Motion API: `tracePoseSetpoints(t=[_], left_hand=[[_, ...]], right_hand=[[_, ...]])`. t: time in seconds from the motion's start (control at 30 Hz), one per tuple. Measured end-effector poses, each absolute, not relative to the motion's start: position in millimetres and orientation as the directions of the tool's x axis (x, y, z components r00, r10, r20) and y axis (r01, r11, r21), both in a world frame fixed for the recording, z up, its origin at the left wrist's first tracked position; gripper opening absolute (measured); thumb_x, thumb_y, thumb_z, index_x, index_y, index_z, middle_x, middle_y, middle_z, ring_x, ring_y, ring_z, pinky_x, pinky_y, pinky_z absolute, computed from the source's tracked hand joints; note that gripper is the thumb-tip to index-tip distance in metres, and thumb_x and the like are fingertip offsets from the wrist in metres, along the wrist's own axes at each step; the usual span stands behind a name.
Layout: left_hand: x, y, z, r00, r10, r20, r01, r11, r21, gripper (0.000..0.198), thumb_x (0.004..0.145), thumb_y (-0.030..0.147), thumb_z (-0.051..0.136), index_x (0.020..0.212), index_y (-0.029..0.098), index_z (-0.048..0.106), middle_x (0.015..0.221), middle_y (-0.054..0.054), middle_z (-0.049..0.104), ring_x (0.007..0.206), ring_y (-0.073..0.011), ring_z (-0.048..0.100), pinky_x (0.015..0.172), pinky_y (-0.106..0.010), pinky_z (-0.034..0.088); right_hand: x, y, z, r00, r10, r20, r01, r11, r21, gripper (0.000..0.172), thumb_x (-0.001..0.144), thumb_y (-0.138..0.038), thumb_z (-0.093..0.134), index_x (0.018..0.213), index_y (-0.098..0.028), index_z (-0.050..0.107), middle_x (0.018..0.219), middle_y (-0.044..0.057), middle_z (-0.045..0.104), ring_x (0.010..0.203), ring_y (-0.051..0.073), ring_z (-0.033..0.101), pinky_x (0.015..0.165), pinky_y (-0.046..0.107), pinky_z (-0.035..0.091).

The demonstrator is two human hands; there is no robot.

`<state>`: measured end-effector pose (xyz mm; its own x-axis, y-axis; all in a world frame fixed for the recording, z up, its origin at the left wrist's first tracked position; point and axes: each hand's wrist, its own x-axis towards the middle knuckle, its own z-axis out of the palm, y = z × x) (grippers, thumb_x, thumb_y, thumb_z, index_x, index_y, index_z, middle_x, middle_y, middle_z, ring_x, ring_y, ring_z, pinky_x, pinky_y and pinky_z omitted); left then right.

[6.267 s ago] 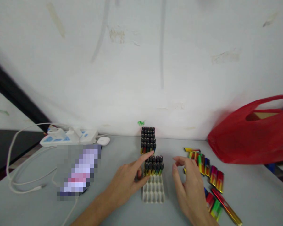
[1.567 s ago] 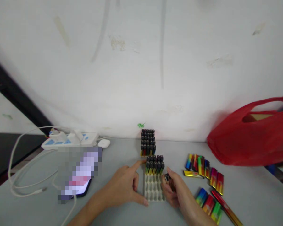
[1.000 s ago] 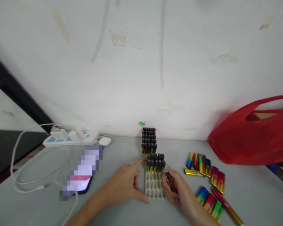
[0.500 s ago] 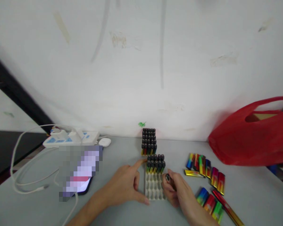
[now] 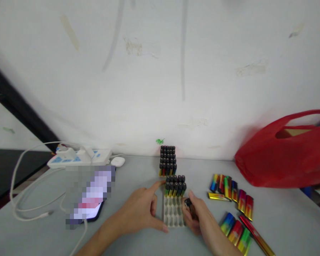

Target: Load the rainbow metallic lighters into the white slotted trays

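A pale moulded tray [image 5: 173,215] with rows of hollows sits in front of me. Black-topped lighters [image 5: 176,186] stand upright at its far end; the nearer hollows hold none. My left hand [image 5: 138,208] lies along the tray's left side, thumb and index finger spread wide. Its index fingertip reaches the tray's far left edge and the thumb tip is by the near left corner. On the tray's right, my right hand [image 5: 198,215] is closed around a lighter [image 5: 188,203], whose dark top with a shiny part shows; the fingers hide most of its body.
Another block of upright lighters [image 5: 168,160] stands behind the tray near the wall. Shiny coloured pieces [image 5: 242,201] like lighter sleeves lie to the right, with a long red-gold one [image 5: 256,234]. A red bag [image 5: 282,156], phone [image 5: 97,209], power strip [image 5: 80,156] and white cables flank them.
My right hand has shifted slightly left and turned the lighter a little, keeping hold of it beside the tray. My left hand stays in place.
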<state>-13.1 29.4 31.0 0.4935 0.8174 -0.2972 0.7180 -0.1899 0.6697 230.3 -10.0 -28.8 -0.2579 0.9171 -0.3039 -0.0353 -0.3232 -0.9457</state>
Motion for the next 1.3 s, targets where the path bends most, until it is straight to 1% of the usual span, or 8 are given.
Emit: tracePoseSetpoints(t=[0.13, 0.27, 0.43, 0.57, 0.73, 0.83, 1.07, 1.3], left_hand=[[-12.5, 29.3, 31.4, 0.493, 0.819, -0.293, 0.71, -0.184, 0.679, 0.121, 0.068, 0.063, 0.097, 0.169, 0.025, 0.042, 0.076, 0.007, 0.075, 0.081, -0.0272, 0.074, 0.078, -0.032, 0.043], [-12.5, 29.5, 31.3, 0.497, 0.82, -0.283, 0.705, -0.192, 0.683, 0.121, 0.068, 0.063, 0.097, 0.169, 0.025, 0.042, 0.076, 0.008, 0.074, 0.078, -0.0262, 0.073, 0.075, -0.031, 0.043], [-13.2, 29.4, 29.7, 0.514, 0.818, -0.259, 0.688, -0.212, 0.694, 0.117, 0.071, 0.064, 0.094, 0.169, 0.025, 0.041, 0.075, 0.007, 0.074, 0.075, -0.0262, 0.073, 0.073, -0.032, 0.043], [-13.3, 29.7, 28.7, 0.52, 0.814, -0.258, 0.682, -0.215, 0.699, 0.12, 0.07, 0.063, 0.095, 0.169, 0.023, 0.04, 0.074, 0.008, 0.073, 0.073, -0.0257, 0.073, 0.071, -0.032, 0.042], [-13.6, 29.8, 28.7, 0.524, 0.808, -0.268, 0.669, -0.196, 0.717, 0.121, 0.068, 0.063, 0.098, 0.168, 0.026, 0.041, 0.076, 0.008, 0.073, 0.075, -0.0255, 0.073, 0.071, -0.031, 0.042], [-13.3, 29.6, 29.6, 0.522, 0.81, -0.267, 0.675, -0.201, 0.71, 0.121, 0.068, 0.062, 0.098, 0.168, 0.026, 0.041, 0.075, 0.008, 0.073, 0.074, -0.0255, 0.073, 0.071, -0.031, 0.042], [-11.6, 28.7, 30.8, 0.499, 0.821, -0.278, 0.703, -0.196, 0.684, 0.12, 0.069, 0.063, 0.095, 0.169, 0.024, 0.04, 0.076, 0.008, 0.074, 0.076, -0.0251, 0.072, 0.071, -0.031, 0.041], [-12.2, 29.5, 30.1, 0.514, 0.813, -0.276, 0.698, -0.209, 0.685, 0.119, 0.07, 0.062, 0.095, 0.168, 0.022, 0.04, 0.075, 0.008, 0.074, 0.074, -0.0248, 0.072, 0.071, -0.031, 0.042]], right_hand=[[233.6, -14.1, -17.4, -0.25, 0.935, -0.25, 0.011, -0.255, -0.967, 0.072, 0.087, -0.097, 0.058, 0.079, -0.026, 0.063, 0.061, -0.001, 0.049, 0.06, 0.021, 0.045, 0.058, 0.035, 0.04], [229.0, -25.1, 5.3, -0.275, 0.956, -0.106, 0.089, -0.084, -0.992, 0.063, 0.107, -0.082, 0.043, 0.099, -0.024, 0.067, 0.067, -0.002, 0.053, 0.064, 0.019, 0.048, 0.063, 0.031, 0.041], [226.8, -27.8, 13.4, -0.381, 0.919, 0.101, 0.131, 0.162, -0.978, 0.045, 0.117, -0.057, 0.045, 0.101, -0.023, 0.07, 0.084, 0.001, 0.06, 0.072, 0.018, 0.059, 0.07, 0.029, 0.047], [229.9, -24.0, 11.6, -0.401, 0.856, 0.327, 0.184, 0.425, -0.886, 0.03, 0.115, -0.048, 0.056, 0.118, -0.025, 0.076, 0.11, 0.008, 0.062, 0.101, 0.023, 0.067, 0.087, 0.032, 0.054], [230.6, -20.7, 9.2, -0.404, 0.777, 0.482, 0.279, 0.607, -0.744, 0.02, 0.111, -0.04, 0.067, 0.123, -0.028, 0.078, 0.098, 0.006, 0.065, 0.096, 0.024, 0.067, 0.085, 0.032, 0.056], [229.2, -19.4, 4.3, -0.378, 0.771, 0.513, 0.304, 0.627, -0.717, 0.019, 0.11, -0.037, 0.07, 0.126, -0.028, 0.076, 0.09, 0.003, 0.07, 0.088, 0.023, 0.066, 0.084, 0.033, 0.055], [227.6, -19.3, -2.2, -0.26, 0.807, 0.53, 0.381, 0.59, -0.712, 0.023, 0.109, -0.031, 0.071, 0.132, -0.03, 0.076, 0.097, 0.004, 0.075, 0.089, 0.024, 0.068, 0.081, 0.032, 0.058], [226.9, -19.3, -5.2, -0.26, 0.818, 0.513, 0.394, 0.575, -0.717, 0.024, 0.109, -0.029, 0.072, 0.132, -0.03, 0.076, 0.101, 0.005, 0.078, 0.091, 0.023, 0.071, 0.082, 0.031, 0.06]])
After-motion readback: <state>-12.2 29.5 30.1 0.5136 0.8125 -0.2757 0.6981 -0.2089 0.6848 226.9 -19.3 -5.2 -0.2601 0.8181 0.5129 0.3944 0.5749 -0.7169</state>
